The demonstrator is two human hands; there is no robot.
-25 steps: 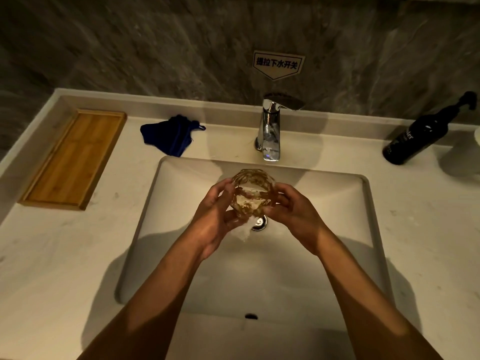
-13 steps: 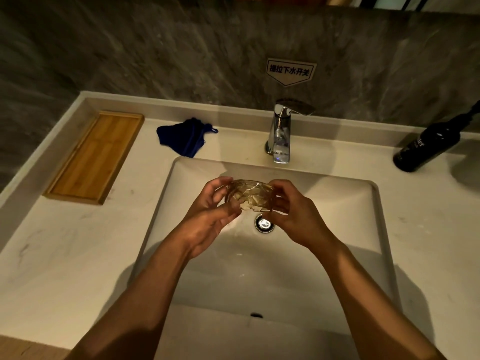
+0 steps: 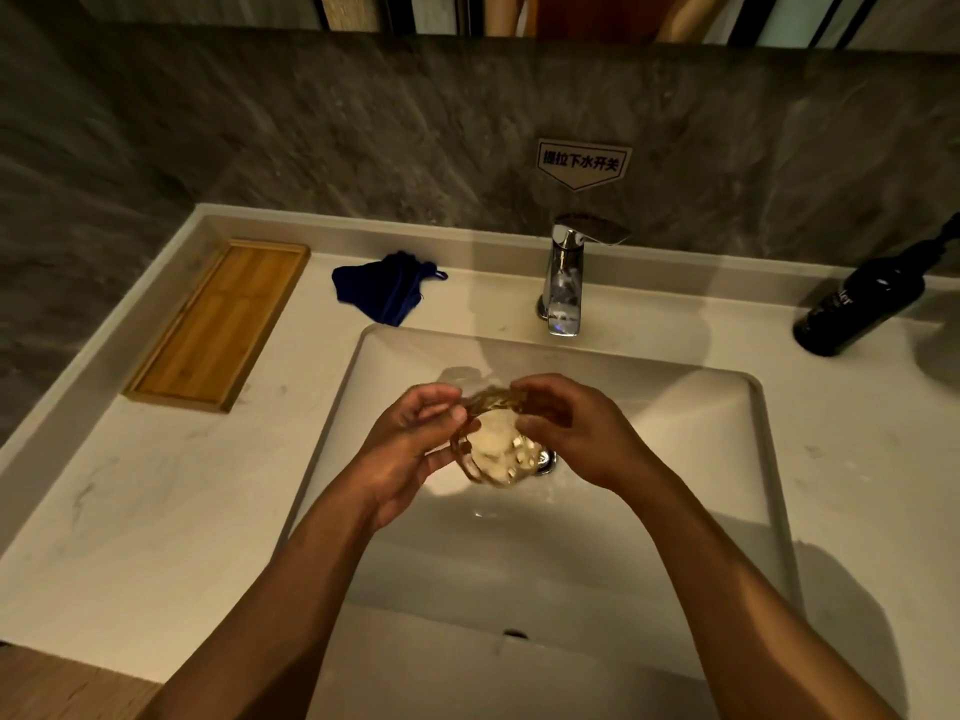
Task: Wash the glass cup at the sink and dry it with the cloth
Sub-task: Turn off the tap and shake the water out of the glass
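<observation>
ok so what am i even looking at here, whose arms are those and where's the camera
There is no robot here. The arms belong to a person, and the camera sits on their head, looking forward and down, so you see the scene as they do.

Both bare hands, the left hand and the right hand, hold a glass cup tipped over the white sink basin, just above the drain. No water shows running from the chrome faucet.

On the pale counter lie a wooden tray at far left, a crumpled dark blue cloth between the tray and the faucet, and a dark pump bottle at far right. A small sign hangs on the grey stone wall.
</observation>
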